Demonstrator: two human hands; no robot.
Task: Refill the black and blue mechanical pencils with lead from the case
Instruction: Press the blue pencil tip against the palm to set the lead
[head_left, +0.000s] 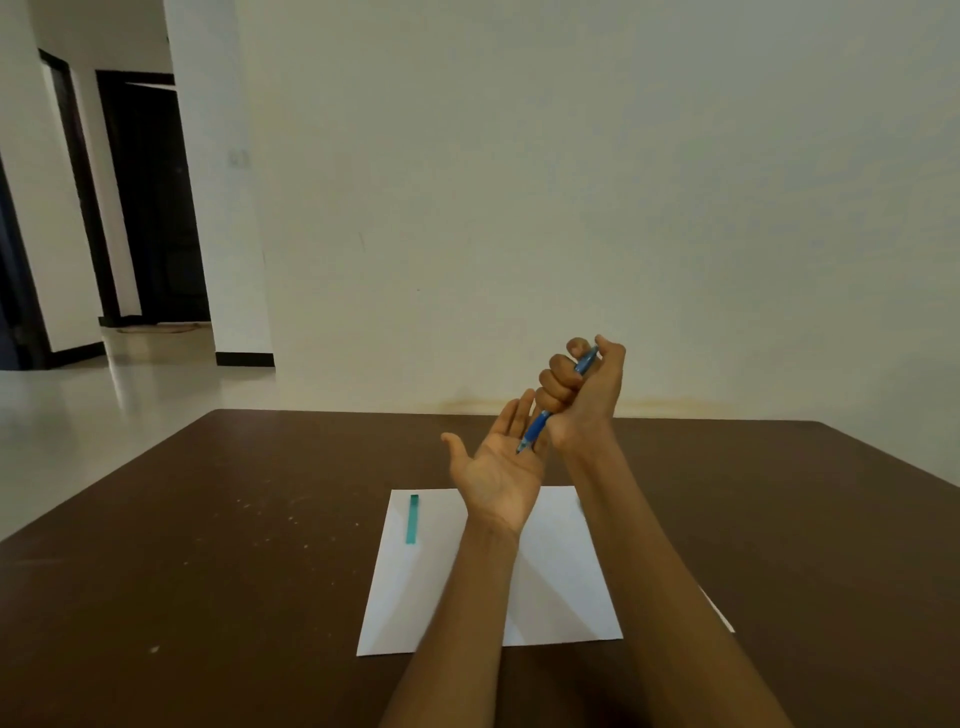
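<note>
right hand (582, 395) fisted round the blue mechanical pencil (540, 427), thumb up near the cap end, tip pointing down. left hand (498, 462) flat and spread, palm up, directly under the tip; the tip looks to be touching the palm or just above it, cannot tell which. both hands held in the air over the white paper (550, 582), which lies on the brown table (208, 571).

teal lead case (412, 518) lies on the paper's far left corner, well apart from the hands, untouched at this moment.

progress, my reading: the blue pencil is being clicked or tested against the palm, either to check lead feed after filling or to clear it before. cannot say which. no loose lead visible in the palm, though lead would be too thin to see from here.

black pencil: not in view anywhere. may be hidden behind the forearms or off the table. whether it is refilled is unknown.

hard to make out: whether the case is open or closed; pencil cap hidden by the thumb; a pale edge by the right forearm, possibly a second sheet.
</note>
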